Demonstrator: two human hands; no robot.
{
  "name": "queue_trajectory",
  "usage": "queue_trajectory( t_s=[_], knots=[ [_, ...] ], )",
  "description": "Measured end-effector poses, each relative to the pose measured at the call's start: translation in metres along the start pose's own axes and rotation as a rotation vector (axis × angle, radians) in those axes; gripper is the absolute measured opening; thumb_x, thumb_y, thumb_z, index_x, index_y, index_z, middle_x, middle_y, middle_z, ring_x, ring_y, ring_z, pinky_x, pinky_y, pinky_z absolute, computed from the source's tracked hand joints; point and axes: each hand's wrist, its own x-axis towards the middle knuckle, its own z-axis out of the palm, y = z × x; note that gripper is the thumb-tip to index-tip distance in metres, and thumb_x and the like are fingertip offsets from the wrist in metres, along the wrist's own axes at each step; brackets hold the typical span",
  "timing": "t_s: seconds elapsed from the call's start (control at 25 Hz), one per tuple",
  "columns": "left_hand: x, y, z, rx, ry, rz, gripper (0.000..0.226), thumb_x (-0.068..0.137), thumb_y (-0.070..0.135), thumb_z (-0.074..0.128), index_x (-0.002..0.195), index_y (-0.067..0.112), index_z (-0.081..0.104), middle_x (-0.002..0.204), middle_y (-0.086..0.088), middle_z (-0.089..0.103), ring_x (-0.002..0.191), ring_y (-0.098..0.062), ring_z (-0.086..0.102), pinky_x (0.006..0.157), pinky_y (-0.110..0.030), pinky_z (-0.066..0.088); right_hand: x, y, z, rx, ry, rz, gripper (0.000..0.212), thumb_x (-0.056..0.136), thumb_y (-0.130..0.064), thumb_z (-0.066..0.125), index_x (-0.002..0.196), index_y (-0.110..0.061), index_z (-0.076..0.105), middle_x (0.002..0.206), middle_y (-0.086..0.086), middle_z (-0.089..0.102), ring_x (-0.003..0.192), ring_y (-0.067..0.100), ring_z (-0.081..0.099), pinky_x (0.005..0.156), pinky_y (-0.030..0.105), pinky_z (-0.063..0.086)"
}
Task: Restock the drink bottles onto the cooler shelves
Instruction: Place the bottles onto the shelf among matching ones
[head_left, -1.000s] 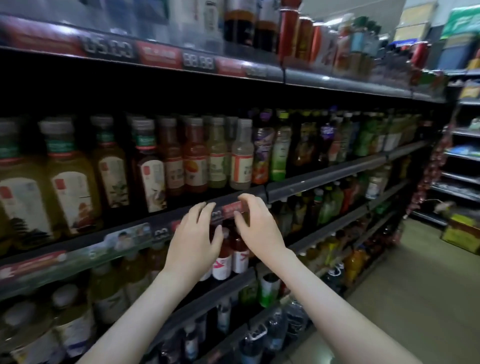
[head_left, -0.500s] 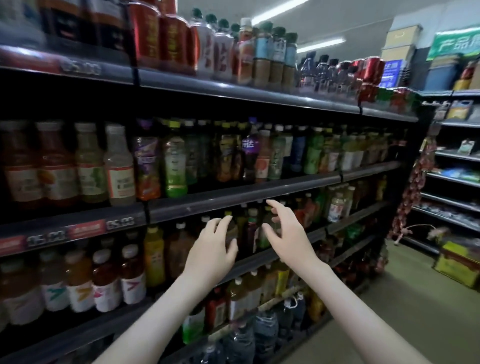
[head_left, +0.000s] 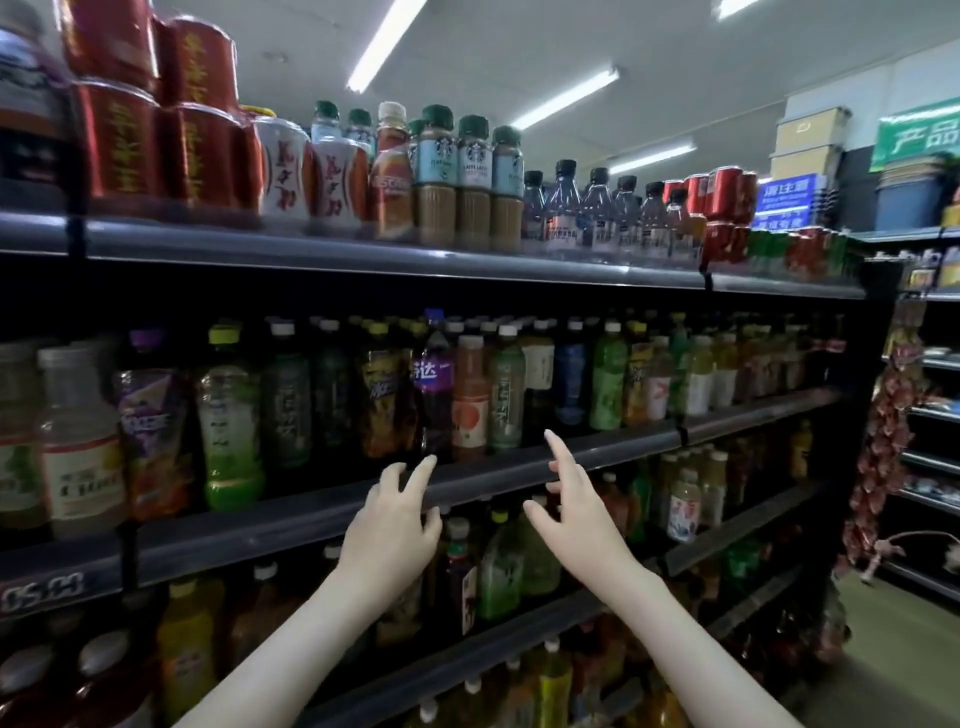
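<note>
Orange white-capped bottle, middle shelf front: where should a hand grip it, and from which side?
Grip the orange bottle by the neck under its cap, from the front: it stands upright, hemmed by the purple-label bottle and the green bottle, so its sides look blocked.

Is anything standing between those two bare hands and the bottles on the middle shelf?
Nothing visible. The left hand and right hand hover open by the shelf rail; the orange bottle and its neighbours stand just behind it, unblocked.
</note>
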Motion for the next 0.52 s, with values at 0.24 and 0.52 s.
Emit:
queue_trajectory(
  t_s=[0.24,0.52],
  knots=[
    [0.089,0.011,0.032,0.095,0.044,-0.095,0.064,0.098,0.031,0.043,0.151,0.032,0.009,0.151,-0.012,0.019,0.131,-0.028,0.033,0.09,-0.033,0.049,0.107,0.033,-0.028,-0.051,0.014,-0.053,0.084,0.097,-0.023,0.054,0.148,-0.048,-0.008,0.151,0.0,0.027,0.108,0.024,0.056,0.08,0.031,0.049],
    [0.141,0.008,0.074,0.098,0.072,-0.211,0.083,0.097,0.019,0.045,0.143,0.048,-0.018,0.154,-0.022,0.008,0.121,-0.037,0.046,0.071,-0.024,0.05,0.214,0.075,-0.01,0.144,-0.03,-0.039,0.092,0.09,-0.025,0.065,0.151,-0.028,-0.004,0.151,0.011,0.031,0.133,0.025,0.038,0.099,0.031,0.038]
  ],
)
